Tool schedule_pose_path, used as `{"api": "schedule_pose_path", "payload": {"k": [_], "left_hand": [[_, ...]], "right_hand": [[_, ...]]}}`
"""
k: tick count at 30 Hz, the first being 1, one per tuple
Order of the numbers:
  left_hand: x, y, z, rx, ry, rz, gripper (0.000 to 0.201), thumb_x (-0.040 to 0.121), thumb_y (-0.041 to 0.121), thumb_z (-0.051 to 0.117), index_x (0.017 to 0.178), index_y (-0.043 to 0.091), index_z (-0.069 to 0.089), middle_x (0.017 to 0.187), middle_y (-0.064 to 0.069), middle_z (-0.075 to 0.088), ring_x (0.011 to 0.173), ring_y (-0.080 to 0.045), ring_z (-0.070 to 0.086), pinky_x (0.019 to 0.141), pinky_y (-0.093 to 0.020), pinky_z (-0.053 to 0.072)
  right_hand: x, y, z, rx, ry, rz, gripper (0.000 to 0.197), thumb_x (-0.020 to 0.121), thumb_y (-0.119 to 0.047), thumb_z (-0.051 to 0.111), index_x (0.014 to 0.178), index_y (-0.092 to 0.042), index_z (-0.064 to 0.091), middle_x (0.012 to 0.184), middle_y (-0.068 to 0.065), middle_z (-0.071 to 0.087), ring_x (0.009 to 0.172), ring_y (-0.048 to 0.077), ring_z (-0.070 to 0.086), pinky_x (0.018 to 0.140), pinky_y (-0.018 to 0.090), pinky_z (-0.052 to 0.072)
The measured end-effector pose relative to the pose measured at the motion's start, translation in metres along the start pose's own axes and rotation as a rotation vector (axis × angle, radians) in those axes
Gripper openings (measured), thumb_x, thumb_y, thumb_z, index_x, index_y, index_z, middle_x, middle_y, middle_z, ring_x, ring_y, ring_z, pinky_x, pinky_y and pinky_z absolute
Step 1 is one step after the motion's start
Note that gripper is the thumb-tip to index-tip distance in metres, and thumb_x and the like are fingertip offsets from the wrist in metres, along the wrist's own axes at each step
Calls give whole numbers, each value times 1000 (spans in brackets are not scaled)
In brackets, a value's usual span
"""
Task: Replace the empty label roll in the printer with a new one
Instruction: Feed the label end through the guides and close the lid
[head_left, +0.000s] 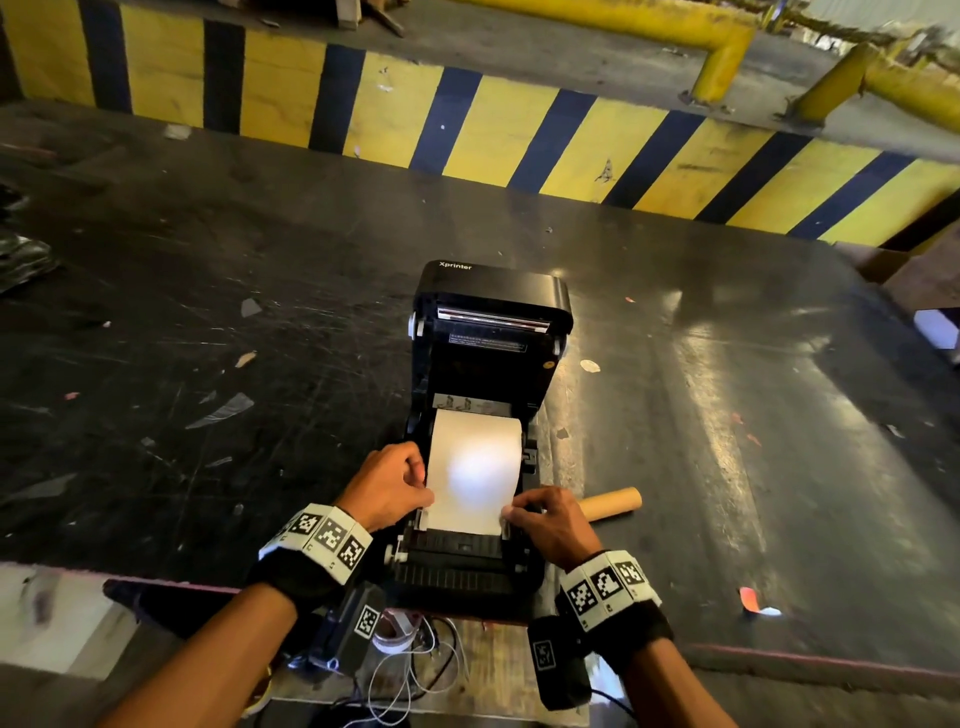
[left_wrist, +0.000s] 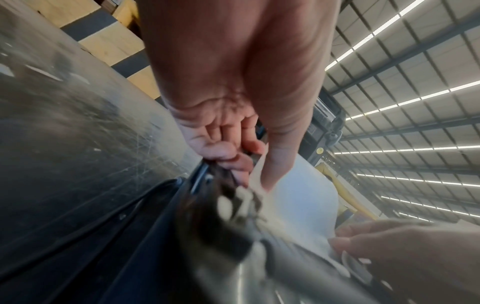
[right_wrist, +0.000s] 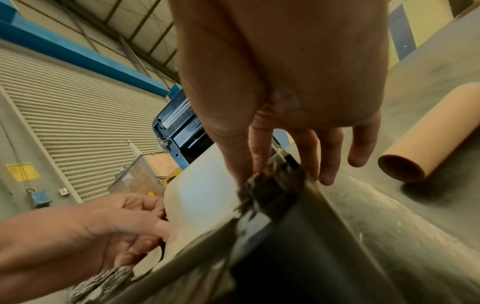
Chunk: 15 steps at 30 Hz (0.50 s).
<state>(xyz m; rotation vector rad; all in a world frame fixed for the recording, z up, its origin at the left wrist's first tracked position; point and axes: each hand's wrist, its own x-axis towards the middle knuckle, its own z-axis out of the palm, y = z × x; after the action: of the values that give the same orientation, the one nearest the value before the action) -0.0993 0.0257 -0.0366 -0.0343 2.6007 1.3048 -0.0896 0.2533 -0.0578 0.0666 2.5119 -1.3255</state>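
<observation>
A black label printer (head_left: 493, 312) stands open on the dark table, its lid (right_wrist: 179, 125) tilted back. A new white roll sits in its bay, and the label paper (head_left: 472, 467) is drawn forward over the front. My left hand (head_left: 423, 496) pinches the paper's left edge, thumb on top (left_wrist: 270, 176). On the opposite edge, my right hand (head_left: 509, 514) holds the paper between thumb and forefinger (right_wrist: 249, 174), the other fingers hanging straight. The empty cardboard core (head_left: 610, 503) lies on the table just right of the printer, also plain in the right wrist view (right_wrist: 428, 131).
A yellow-and-black striped barrier (head_left: 467, 124) runs behind the scratched table (head_left: 208, 338). Paper scraps (head_left: 589, 366) litter the top. The table's front edge (head_left: 171, 584) is near my wrists, with cables (head_left: 415, 670) below. A cardboard box (head_left: 883, 262) sits far right.
</observation>
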Motion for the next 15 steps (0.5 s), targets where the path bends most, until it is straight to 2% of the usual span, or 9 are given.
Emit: {"api": "schedule_pose_path", "payload": {"k": [2,4,7,10,13,15], "left_hand": [[-1,-2,1,-13,10,4,29,69,-3,67,63,18,48,56,-6,59,48,-13,49,58,-32,48],[1,0,-2,20,-44,-5,29,67,-2,68,63,18,48,60,-7,61,53,-15,53,60,-34,49],[4,6,-5,92,-95,-22,29,65,2,70,62,20,47,61,1,57,56,-13,52,56,-28,46],[4,7,-7,70,-84,-21,30,63,3,71,61,20,47,58,2,55,55,-12,50,56,-28,44],[2,2,-4,1,-24,-10,32,65,1,72,59,20,47,53,1,55,49,-11,48,57,-28,45],[2,-2,-1,-7,-7,12,32,65,-2,70,59,20,47,53,1,56,48,-11,48,60,-32,48]], "right_hand": [[3,1,-1,2,-1,16,15,78,-23,70,64,-20,71,74,10,72,68,16,64,68,33,52],[3,2,0,22,10,17,12,78,-26,71,72,-15,74,80,10,74,73,17,67,72,33,54],[3,3,2,44,45,20,13,78,-27,71,76,-14,76,83,8,75,79,20,69,75,33,54],[2,2,2,21,63,0,13,79,-25,69,70,-17,74,80,9,75,77,20,68,74,33,53],[3,3,-2,5,-1,19,17,80,-25,69,73,-10,75,81,12,75,78,24,69,74,35,54],[2,2,-4,11,-12,20,17,79,-23,70,77,-7,76,84,12,75,80,23,68,72,29,53]]}}
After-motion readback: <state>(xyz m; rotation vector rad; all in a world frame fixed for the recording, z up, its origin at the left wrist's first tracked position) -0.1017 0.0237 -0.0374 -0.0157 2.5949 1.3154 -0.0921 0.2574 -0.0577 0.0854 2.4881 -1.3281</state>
